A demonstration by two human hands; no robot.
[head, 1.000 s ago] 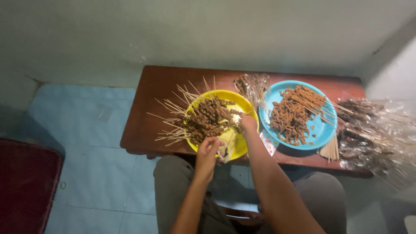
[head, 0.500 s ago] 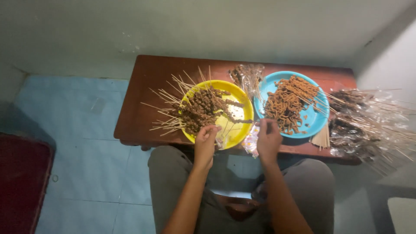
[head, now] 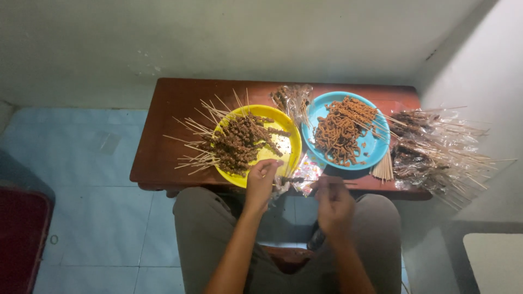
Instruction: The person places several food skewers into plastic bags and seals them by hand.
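Observation:
I sit at a low brown wooden table (head: 163, 147). My right hand (head: 333, 202) holds a thin wooden skewer (head: 321, 181) level above the table's near edge. A few dark meat pieces sit on its left end. My left hand (head: 261, 179) is at the near rim of the yellow plate (head: 291, 142), its fingers pinched together at that meat end. The yellow plate carries a heap of dark meat skewers (head: 237, 142) with their sticks fanning out to the left.
A blue plate (head: 376, 149) of lighter brown skewers stands right of the yellow one. A clear bag (head: 294, 100) lies between the plates, and bare sticks (head: 382, 170) lie by the blue plate. Bagged skewers (head: 436, 155) crowd the table's right end, by a wall. Blue floor tiles lie to the left.
My right hand has drawn back from the yellow plate towards my lap with a skewer. My left hand stayed at the plate's near rim. The view has shifted.

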